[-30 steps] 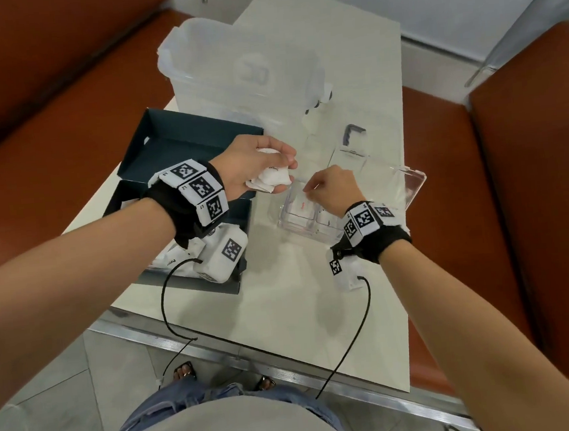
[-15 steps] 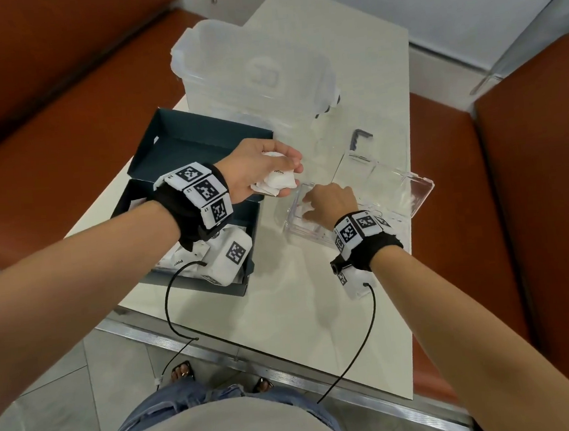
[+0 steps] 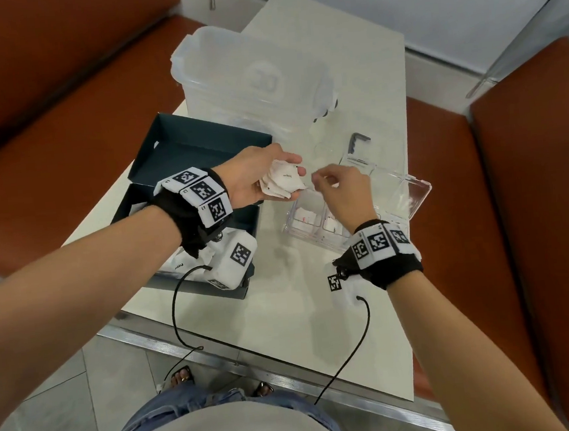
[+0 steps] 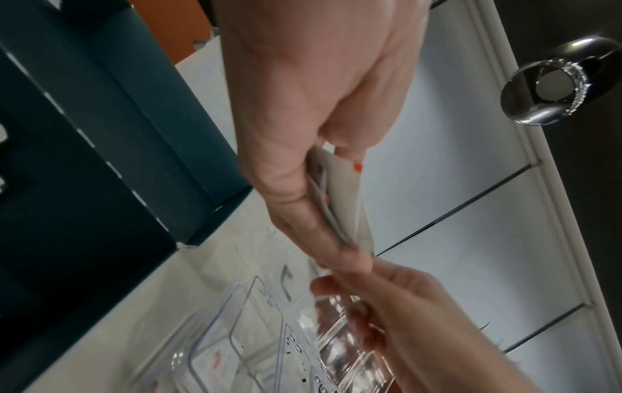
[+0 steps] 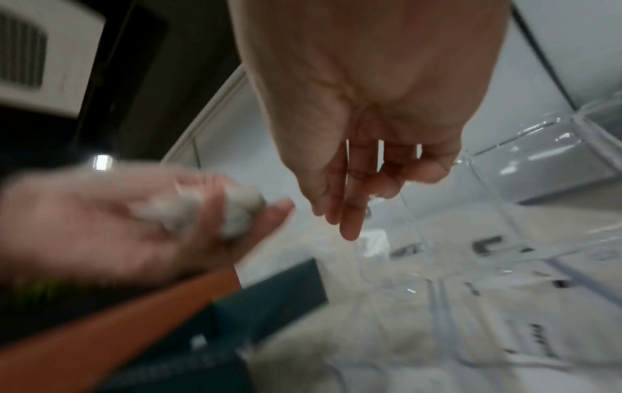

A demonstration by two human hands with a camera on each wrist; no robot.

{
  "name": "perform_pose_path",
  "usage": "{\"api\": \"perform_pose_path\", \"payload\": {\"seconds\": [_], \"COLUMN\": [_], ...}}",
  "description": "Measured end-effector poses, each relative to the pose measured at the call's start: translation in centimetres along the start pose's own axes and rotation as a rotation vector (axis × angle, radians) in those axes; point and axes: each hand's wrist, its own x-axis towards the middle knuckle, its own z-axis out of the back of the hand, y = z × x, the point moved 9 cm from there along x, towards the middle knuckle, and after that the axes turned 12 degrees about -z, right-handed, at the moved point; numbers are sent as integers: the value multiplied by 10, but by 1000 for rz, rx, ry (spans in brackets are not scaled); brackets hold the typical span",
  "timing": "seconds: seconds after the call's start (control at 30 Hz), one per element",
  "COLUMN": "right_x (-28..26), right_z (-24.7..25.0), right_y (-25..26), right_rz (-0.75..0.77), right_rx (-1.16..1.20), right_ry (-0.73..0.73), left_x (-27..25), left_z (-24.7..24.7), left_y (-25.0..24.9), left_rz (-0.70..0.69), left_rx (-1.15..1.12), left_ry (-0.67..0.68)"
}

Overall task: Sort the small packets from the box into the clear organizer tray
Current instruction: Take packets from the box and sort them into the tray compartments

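Pale desk [image 3: 285, 318] between orange benches. Near edge: dark box [image 3: 181, 155], packets left inside, count unclear. Left hand [image 3: 252, 180] grip holds a small bunch of packets [image 3: 283, 181], several. Right hand [image 3: 343, 193] reaches toward them, fingers loosely curled, holding nothing. Beyond: clear organizer tray [image 3: 411, 190], at least two packets already in near compartments. Sorting partway done.

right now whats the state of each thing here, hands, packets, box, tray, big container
left hand: grips a bunch of small packets
right hand: holds nothing, fingers loosely extended toward the bunch
dark box: open, packets still inside at its near end
clear organizer tray: lid open, packets lying in its near compartments
large translucent container: lid on
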Motion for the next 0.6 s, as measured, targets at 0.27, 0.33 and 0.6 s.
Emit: {"api": "perform_pose_path", "payload": {"seconds": [0.27,0.33,0.6], "right_x": [-19,-18,-18], "right_z": [3,14,56], "right_y": [-8,-17,-45], "right_rz": [-329,-368,-340], "right_rx": [544,622,739], "right_ry": [253,229,276], "left_x": [6,8,11], "left_z": [-15,-22,-67], "left_y": [-2,2,14], "left_rz": [-93,-102,-103], "left_rx": [97,56,43], "left_ry": [-5,10,126]}}
